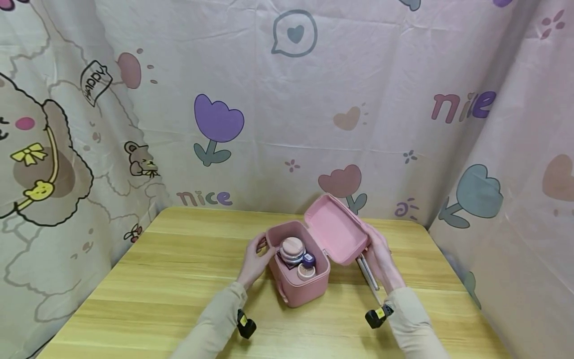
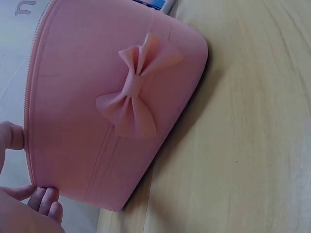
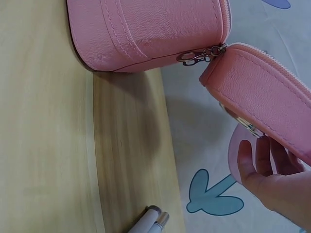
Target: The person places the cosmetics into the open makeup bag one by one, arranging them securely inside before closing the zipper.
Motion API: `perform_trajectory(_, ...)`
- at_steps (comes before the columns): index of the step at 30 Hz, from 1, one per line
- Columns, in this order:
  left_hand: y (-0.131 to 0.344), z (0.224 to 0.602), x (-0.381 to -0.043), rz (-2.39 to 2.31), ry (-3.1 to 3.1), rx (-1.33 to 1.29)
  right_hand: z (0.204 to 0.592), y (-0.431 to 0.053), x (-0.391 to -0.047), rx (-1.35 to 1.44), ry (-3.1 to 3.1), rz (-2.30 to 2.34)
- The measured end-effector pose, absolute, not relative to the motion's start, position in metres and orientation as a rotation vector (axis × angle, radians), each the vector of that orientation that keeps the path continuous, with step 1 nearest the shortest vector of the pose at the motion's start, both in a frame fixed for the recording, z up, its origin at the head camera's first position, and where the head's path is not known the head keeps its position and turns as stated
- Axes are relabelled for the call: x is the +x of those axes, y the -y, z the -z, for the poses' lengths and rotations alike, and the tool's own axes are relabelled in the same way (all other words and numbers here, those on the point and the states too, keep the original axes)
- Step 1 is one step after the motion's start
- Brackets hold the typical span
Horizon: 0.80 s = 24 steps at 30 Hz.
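Observation:
A pink cosmetic case (image 1: pixel 298 294) stands on the table with its zippered lid (image 1: pixel 336 229) raised and tilted to the right. My left hand (image 1: pixel 255 262) pinches the case's rim at the left side; a bow (image 2: pixel 131 90) shows on the outside in the left wrist view. With its fingers against the lid's outer side, my right hand (image 1: pixel 381 252) holds the lid near its right edge. Inside the case lie a round powder puff (image 1: pixel 292 246), a small dark-capped bottle (image 1: pixel 308 260) and a round compact (image 1: pixel 306 271). Other contents beneath them are partly hidden.
Slim silver-and-white tubes (image 1: pixel 368 272) lie on the wooden table (image 1: pixel 179 279) to the right of the case, partly behind my right hand. A metal clasp (image 3: pixel 194 57) hangs by the hinge. A printed curtain (image 1: pixel 269 114) encloses the table's back and sides.

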<state>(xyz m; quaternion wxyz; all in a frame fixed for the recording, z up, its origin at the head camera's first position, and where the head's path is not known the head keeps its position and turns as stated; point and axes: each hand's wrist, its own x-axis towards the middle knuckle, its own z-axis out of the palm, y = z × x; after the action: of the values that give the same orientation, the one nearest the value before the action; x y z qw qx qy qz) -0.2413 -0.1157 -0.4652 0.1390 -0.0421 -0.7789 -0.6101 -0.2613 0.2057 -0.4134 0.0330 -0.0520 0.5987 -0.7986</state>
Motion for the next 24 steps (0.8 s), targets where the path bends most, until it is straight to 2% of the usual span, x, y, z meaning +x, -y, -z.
perform_trajectory(24,0.118,0.463,-0.224,1.674,2.301,0.043,0.411,-0.198,-0.288,-0.080,-1.743,2.464)
